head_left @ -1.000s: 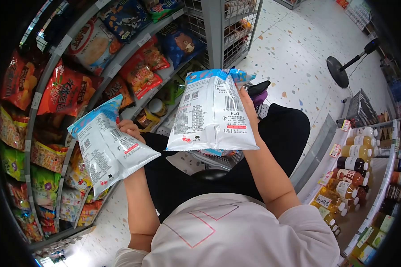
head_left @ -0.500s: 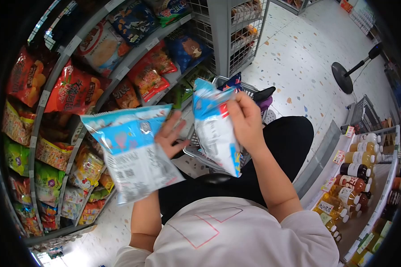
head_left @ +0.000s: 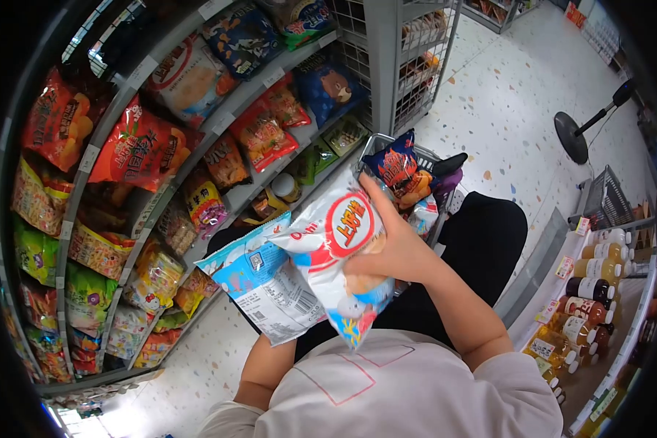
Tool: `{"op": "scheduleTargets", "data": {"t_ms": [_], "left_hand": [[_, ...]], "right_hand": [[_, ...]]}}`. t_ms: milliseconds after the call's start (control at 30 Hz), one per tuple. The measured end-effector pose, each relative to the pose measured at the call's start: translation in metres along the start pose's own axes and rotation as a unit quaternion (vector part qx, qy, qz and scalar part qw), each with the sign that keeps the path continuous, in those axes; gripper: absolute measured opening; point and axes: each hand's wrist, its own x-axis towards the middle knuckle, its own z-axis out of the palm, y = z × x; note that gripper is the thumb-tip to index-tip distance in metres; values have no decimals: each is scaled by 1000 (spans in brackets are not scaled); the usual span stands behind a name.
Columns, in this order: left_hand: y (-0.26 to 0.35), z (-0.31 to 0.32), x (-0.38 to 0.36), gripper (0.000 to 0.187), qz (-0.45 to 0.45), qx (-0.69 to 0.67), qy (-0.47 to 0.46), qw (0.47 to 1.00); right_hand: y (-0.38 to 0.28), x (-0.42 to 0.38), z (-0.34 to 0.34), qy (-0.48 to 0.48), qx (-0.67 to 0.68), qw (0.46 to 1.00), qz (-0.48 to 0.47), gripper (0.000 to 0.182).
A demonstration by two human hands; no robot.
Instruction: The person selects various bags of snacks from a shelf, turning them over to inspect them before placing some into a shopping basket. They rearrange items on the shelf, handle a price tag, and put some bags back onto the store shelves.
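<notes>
My right hand [head_left: 398, 252] grips a white Oishi snack bag [head_left: 337, 223], its thumb across the front and a finger along the upper right edge. The bag has a red oval logo and a blue lower part. Just left of it, touching its side, is a blue-and-white snack bag [head_left: 259, 274] with its barcode and printed text facing me. My left forearm [head_left: 270, 361] runs up behind this bag, which it holds up; the left hand and its fingers are hidden. Beyond my right hand, a grey basket [head_left: 373, 143] contains a dark blue snack bag [head_left: 400, 166] with red lettering.
Shelves with colourful snack bags [head_left: 142, 150] curve along my left. On the right, a rack carries bottles of drinks [head_left: 595, 266]. A wire rack [head_left: 416, 66] stands ahead, and a round black stand base [head_left: 571, 139] is on the speckled floor [head_left: 489, 109].
The right-hand bag has turned from its back to its logo side. The blue-and-white bag has moved right against it, and my left fingers have gone out of sight behind.
</notes>
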Motion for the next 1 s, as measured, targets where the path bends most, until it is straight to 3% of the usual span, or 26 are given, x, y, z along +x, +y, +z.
{"op": "scheduleTargets", "data": {"t_ms": [133,333,400,433,467,600,700,767,800,867,1000], "left_hand": [[7,-23,-5,43,3,-13,2,1000],[8,-47,1,42,2,-44,3,999],[15,-55,7,41,3,-54,3,999],[24,-61,11,41,15,-58,-3,998],[23,-63,14,41,38,-58,-16,997],[32,-104,-9,40,119,-64,-37,990],[55,-113,1,39,153,-70,-45,985],[72,-103,7,39,163,-76,-48,983],[77,-89,-12,59,215,-30,-106,970],[70,-126,3,50,190,-102,-128,968],[69,-131,14,34,180,-163,-139,960]], "right_hand": [[-18,-5,3,-56,8,997,-45,128],[-30,-4,13,8,31,995,-98,125],[-37,0,6,-3,198,980,36,101],[-23,2,-1,-6,218,972,91,77],[-16,6,-4,-47,227,968,92,65],[-43,33,7,-124,190,963,146,67],[-117,88,13,-131,166,977,24,63],[-175,144,27,-127,86,986,-63,47],[-201,179,35,-151,79,983,-70,42],[-245,246,56,-172,66,980,-74,38],[-292,364,106,-130,21,987,-90,34]]}}
